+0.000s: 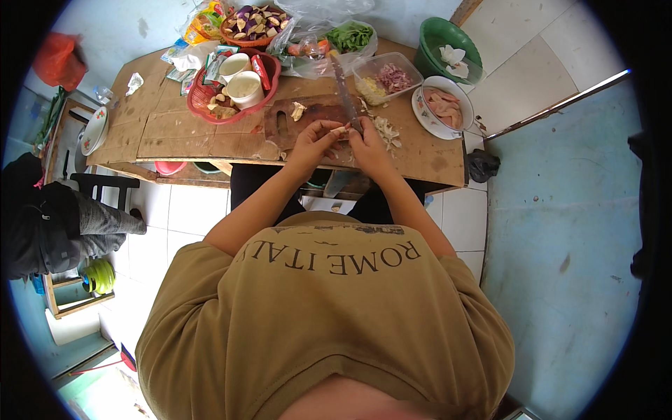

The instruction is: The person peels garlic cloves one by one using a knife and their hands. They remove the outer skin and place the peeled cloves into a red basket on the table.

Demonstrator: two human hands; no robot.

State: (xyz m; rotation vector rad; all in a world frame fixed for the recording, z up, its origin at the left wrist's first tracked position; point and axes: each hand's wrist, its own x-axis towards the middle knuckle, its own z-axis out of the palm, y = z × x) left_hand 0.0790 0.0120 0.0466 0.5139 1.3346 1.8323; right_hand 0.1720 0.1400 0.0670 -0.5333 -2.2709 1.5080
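Observation:
My left hand pinches a small pale piece, apparently a garlic clove, above the front edge of a wooden cutting board. In my right hand is a kitchen knife, its blade pointing away from me and its lower part close to the clove. Part of a garlic bulb lies on the board near its handle slot. Papery garlic peels are scattered right of the board. Behind them, a clear plastic container holds chopped shallots and chopped garlic.
Left of the board stands a red plastic basket with white cups. Cut eggplant and bagged vegetables are behind. An enamel bowl of raw chicken and a green bucket stand right. Another person is at left.

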